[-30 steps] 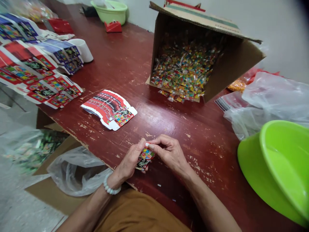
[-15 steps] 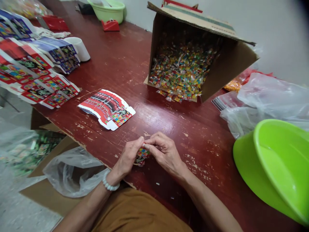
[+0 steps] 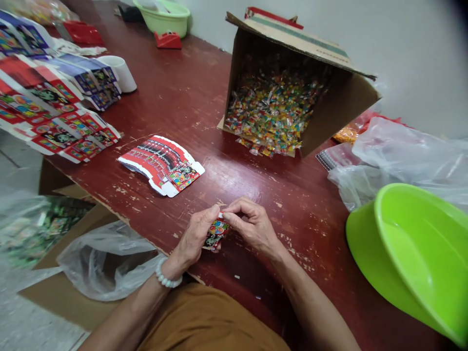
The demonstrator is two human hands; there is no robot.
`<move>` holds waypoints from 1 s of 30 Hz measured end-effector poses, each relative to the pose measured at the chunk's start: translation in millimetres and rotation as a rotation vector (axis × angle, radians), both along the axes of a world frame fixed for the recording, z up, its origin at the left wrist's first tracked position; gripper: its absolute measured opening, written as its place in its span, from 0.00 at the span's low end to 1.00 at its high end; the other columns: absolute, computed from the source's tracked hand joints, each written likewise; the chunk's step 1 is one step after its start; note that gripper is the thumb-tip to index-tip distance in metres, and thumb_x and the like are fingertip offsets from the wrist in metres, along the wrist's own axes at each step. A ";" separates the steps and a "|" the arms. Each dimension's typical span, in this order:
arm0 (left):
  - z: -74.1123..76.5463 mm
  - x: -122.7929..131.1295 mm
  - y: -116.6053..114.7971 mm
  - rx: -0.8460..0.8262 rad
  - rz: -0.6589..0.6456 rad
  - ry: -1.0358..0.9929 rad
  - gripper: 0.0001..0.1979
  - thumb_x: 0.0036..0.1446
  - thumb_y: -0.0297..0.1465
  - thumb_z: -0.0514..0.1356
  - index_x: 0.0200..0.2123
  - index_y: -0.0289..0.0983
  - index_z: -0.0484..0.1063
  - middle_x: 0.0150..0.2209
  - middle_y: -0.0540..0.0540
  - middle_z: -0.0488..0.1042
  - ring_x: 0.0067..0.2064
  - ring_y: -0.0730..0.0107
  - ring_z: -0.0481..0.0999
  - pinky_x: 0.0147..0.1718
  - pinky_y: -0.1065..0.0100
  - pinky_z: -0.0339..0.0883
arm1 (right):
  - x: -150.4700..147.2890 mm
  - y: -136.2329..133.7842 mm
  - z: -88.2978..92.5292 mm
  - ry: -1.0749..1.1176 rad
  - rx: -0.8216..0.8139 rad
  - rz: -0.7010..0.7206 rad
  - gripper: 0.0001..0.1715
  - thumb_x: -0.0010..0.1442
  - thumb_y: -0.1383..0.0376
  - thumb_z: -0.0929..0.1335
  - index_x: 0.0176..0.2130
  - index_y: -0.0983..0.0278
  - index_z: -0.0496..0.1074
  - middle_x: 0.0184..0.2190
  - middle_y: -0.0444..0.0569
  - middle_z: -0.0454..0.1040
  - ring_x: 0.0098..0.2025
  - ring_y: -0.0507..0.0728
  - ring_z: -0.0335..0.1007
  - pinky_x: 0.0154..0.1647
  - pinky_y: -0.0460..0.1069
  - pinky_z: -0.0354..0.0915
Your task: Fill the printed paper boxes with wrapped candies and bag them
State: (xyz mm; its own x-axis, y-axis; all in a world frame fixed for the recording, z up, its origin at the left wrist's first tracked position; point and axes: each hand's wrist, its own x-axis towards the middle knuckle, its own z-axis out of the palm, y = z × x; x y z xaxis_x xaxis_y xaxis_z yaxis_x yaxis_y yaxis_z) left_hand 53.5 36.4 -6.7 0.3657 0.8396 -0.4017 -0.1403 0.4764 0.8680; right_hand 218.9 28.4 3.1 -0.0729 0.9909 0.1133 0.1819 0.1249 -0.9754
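My left hand (image 3: 195, 234) and my right hand (image 3: 254, 226) sit close together above the worn red wooden table (image 3: 175, 83). Between them I hold a small folded card box (image 3: 216, 234), printed in bright colours. My left hand grips its side and lower part, while my right fingertips pinch its top edge. A stack of flat red printed card blanks (image 3: 161, 165) lies ahead of my hands, not touching them. Beyond it, a tilted cardboard carton (image 3: 303, 44) holds a heap of wrapped sweets (image 3: 272, 109).
Several printed card boxes (image 3: 47, 92) stand at the left, near a white mug (image 3: 120, 73). A bright green basin (image 3: 413, 248) and clear plastic bags (image 3: 402, 156) are at the right. A red tape dispenser (image 3: 167, 41) and pale green basin (image 3: 161, 17) stand far back.
The small box, mostly covered by my hands half a second ago, shows more now. My right fingers have shifted along its top edge. The whole scene has drifted slightly left in view.
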 end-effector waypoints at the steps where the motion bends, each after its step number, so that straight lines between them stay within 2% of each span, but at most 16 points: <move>1: 1.6 0.0 0.5 -0.008 0.004 -0.004 0.26 0.57 0.54 0.59 0.28 0.35 0.73 0.22 0.49 0.73 0.17 0.70 0.69 0.14 0.70 0.64 | 0.6 -1.2 -0.1 0.008 0.007 0.042 0.11 0.61 0.56 0.72 0.33 0.60 0.80 0.32 0.47 0.77 0.35 0.54 0.73 0.40 0.51 0.68; 4: 2.7 -0.7 1.7 -0.014 0.024 -0.033 0.23 0.58 0.51 0.60 0.26 0.36 0.71 0.20 0.49 0.72 0.17 0.70 0.69 0.14 0.70 0.64 | -0.7 -7.4 0.0 0.067 -0.077 0.078 0.12 0.62 0.54 0.71 0.40 0.58 0.80 0.39 0.48 0.79 0.42 0.55 0.74 0.47 0.53 0.68; 6: 0.8 -1.2 1.7 0.000 0.030 -0.041 0.21 0.59 0.49 0.60 0.27 0.36 0.70 0.22 0.50 0.73 0.18 0.71 0.70 0.15 0.71 0.64 | -2.6 -10.1 0.4 0.185 -0.204 0.026 0.14 0.58 0.53 0.74 0.40 0.59 0.80 0.39 0.48 0.80 0.40 0.56 0.75 0.46 0.53 0.70; 10: -2.2 -0.5 0.4 0.004 0.002 0.000 0.23 0.60 0.51 0.58 0.28 0.36 0.71 0.22 0.50 0.72 0.18 0.72 0.68 0.14 0.71 0.63 | -0.4 -4.4 1.5 0.397 -0.444 -0.019 0.15 0.46 0.56 0.79 0.30 0.63 0.79 0.27 0.45 0.79 0.27 0.51 0.71 0.33 0.48 0.68; 13: -2.0 0.7 0.5 0.028 -0.024 0.039 0.24 0.60 0.51 0.58 0.28 0.35 0.72 0.24 0.48 0.74 0.20 0.71 0.69 0.15 0.71 0.64 | 4.5 4.9 2.5 0.383 -0.495 0.002 0.13 0.43 0.60 0.80 0.25 0.64 0.78 0.19 0.41 0.74 0.21 0.48 0.62 0.26 0.46 0.61; 15: -1.4 1.4 1.4 0.031 -0.024 0.048 0.24 0.60 0.51 0.58 0.29 0.35 0.73 0.24 0.48 0.74 0.20 0.71 0.69 0.15 0.71 0.64 | 5.3 7.9 3.2 0.362 -0.504 0.007 0.12 0.42 0.61 0.79 0.23 0.64 0.77 0.18 0.41 0.72 0.20 0.48 0.60 0.24 0.46 0.58; 17: -0.4 1.8 2.2 -0.005 -0.006 0.021 0.22 0.59 0.50 0.58 0.29 0.35 0.73 0.23 0.49 0.73 0.19 0.71 0.68 0.14 0.71 0.63 | 3.1 5.7 3.7 0.279 -0.393 0.003 0.09 0.46 0.61 0.78 0.24 0.63 0.77 0.21 0.43 0.74 0.23 0.50 0.64 0.27 0.47 0.62; 21: 3.4 1.4 2.3 -0.093 0.039 -0.098 0.17 0.57 0.46 0.60 0.31 0.37 0.72 0.23 0.51 0.71 0.20 0.71 0.68 0.14 0.71 0.64 | -2.2 -8.7 1.8 0.008 0.043 -0.016 0.06 0.60 0.64 0.71 0.32 0.62 0.78 0.35 0.49 0.78 0.39 0.55 0.75 0.44 0.52 0.69; 25: 2.2 1.4 2.2 -0.024 0.064 -0.073 0.14 0.57 0.43 0.60 0.33 0.37 0.73 0.29 0.51 0.73 0.25 0.71 0.70 0.18 0.73 0.65 | 1.7 -17.3 -3.9 -0.179 0.163 0.069 0.08 0.65 0.64 0.68 0.43 0.60 0.77 0.45 0.52 0.76 0.48 0.57 0.74 0.50 0.54 0.70; 27: -2.0 1.2 2.1 0.073 0.084 -0.024 0.14 0.59 0.42 0.59 0.34 0.37 0.75 0.33 0.49 0.76 0.30 0.68 0.73 0.25 0.71 0.69 | 2.9 -18.0 -4.6 -0.275 0.210 0.047 0.13 0.64 0.62 0.70 0.50 0.58 0.75 0.49 0.53 0.74 0.52 0.59 0.72 0.55 0.57 0.68; 30: -8.6 -1.0 0.7 0.244 0.102 0.028 0.15 0.61 0.40 0.57 0.38 0.36 0.77 0.38 0.46 0.79 0.39 0.62 0.75 0.38 0.66 0.71 | -1.5 -18.5 -1.4 -0.370 0.284 -0.015 0.29 0.60 0.58 0.73 0.59 0.57 0.67 0.56 0.56 0.70 0.58 0.63 0.67 0.61 0.62 0.63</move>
State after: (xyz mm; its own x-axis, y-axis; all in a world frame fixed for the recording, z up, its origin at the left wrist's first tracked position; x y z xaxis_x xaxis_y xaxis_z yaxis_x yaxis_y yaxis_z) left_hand 52.5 37.1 -15.4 0.2654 0.9450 -0.1913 -0.1508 0.2367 0.9598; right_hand 217.4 9.9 1.7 -0.1455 0.9256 0.3493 0.5146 0.3724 -0.7723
